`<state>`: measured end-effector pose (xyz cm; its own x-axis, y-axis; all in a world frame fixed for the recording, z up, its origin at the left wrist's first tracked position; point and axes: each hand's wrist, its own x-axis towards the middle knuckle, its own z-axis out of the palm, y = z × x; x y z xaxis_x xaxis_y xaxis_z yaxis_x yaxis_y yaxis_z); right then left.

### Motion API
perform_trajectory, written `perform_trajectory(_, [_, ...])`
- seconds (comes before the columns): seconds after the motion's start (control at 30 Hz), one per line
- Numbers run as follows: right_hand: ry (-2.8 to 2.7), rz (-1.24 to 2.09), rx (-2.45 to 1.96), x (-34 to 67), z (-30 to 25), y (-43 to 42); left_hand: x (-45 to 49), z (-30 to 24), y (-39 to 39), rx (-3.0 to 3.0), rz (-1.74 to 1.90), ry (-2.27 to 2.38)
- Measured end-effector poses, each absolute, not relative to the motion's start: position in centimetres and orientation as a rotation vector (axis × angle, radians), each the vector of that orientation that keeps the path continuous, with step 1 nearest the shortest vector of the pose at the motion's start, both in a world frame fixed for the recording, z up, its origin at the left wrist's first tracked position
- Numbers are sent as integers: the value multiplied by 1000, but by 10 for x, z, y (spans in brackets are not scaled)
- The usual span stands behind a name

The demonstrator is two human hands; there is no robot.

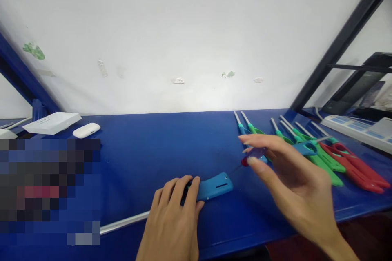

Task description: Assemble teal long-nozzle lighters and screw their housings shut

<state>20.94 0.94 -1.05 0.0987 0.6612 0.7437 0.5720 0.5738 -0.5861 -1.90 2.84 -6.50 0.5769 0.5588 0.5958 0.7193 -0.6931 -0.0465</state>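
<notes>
A blue long-necked lighter (216, 186) lies on the blue tabletop, its metal tube pointing left. My left hand (174, 216) is closed over its middle and presses it down. Between the thumb and fingers of my right hand (297, 187) is a small screwdriver (256, 154) with a clear purple handle and a red collar. Its thin shaft slants down to the left, with the tip at the lighter's butt end; whether it is inserted I cannot tell. Behind my right hand lie several more lighters, among them a green lighter (332, 174) and a red lighter (367, 177).
At the back left are a white flat box (52, 123) and a small white rounded case (86, 130). A white panelled device (361, 132) sits at the far right beside a dark frame post (333, 51). The white wall (171, 40) closes off the back. The lower left is pixelated.
</notes>
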Motion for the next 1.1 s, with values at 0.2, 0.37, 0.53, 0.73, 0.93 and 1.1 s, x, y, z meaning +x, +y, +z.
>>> perform_trajectory(0.2, [-1574,-4,-1087,209,-7,8,-21,-64,28,-2514,-815,-1064])
perform_trajectory(0.37, [-1633,124,-1117,211,-8,9,-20,-64,28,-2517,-815,-1067])
perform_trajectory(0.53, [-1540,-18,-1053,211,-12,15,-22,-68,29,-2514,-821,-1048])
perform_trajectory(0.73, [-1603,158,-1076,215,-15,13,-25,-75,29,-2548,-769,-1081])
perform_trajectory(0.93, [-1481,5,-990,211,-14,18,-21,-69,29,-2518,-815,-1087])
perform_trajectory(1.1, [-1496,87,-1004,213,-19,20,-21,-65,26,-2546,-791,-1099])
